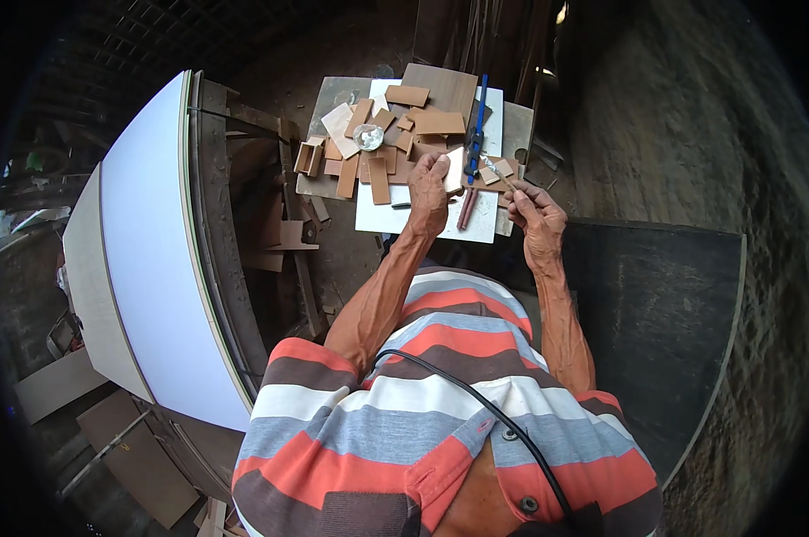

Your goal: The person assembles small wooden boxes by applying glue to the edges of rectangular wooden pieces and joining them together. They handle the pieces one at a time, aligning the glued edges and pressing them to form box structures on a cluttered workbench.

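My left hand (430, 195) is closed on a small pale wood piece (455, 170) above the near part of the work surface. Between the fingertips of my right hand (539, 215) is a thin stick (499, 174), its tip coated in something white and pointing up toward the left. A clear round cup of white paste (368, 137) stands among the wood pieces, beyond my left hand. Just past the pale piece lies a long blue bar tool (476, 139). A dark reddish stick (467, 208) rests between my two hands.
Several small brown wood pieces (379, 181) are strewn over a white board (382, 217) on the low table. To the left stands a large white curved panel (154, 233). A dark flat board (655, 313) lies at the right, beside a rough wall (691, 134).
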